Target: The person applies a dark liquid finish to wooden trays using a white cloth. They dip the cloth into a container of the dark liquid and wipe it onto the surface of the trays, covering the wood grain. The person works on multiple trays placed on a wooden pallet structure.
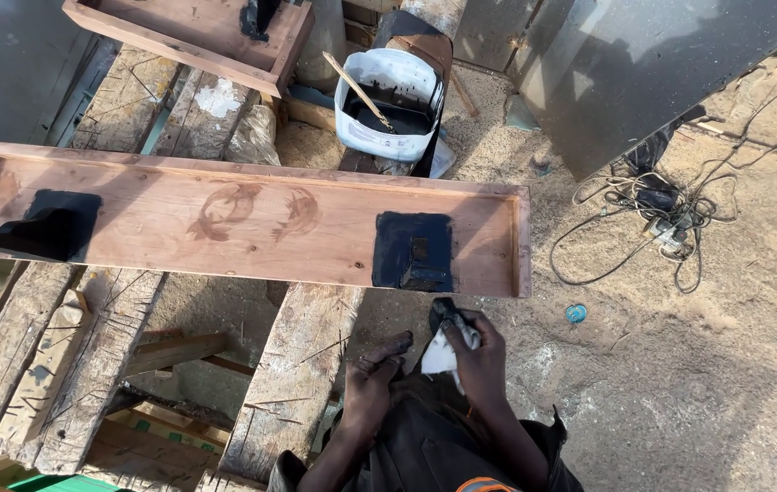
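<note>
A long shallow wooden tray [224, 219] lies across rough beams, with a wet black painted patch [413, 251] near its right end and another black patch [47, 223] at its left end. My right hand [477, 355] is just below the tray's right end, closed around a white rag [443, 351] stained black. My left hand [372, 383] is beside it, fingers blackened and spread, holding nothing, resting near the end of a beam.
A cut white plastic container [388, 105] with black paint and a stick [357, 89] in it stands behind the tray. A second wooden tray [193, 32] lies at the back. Tangled cables [662, 214] lie on sandy ground right. Nailed beams [293, 374] run underneath.
</note>
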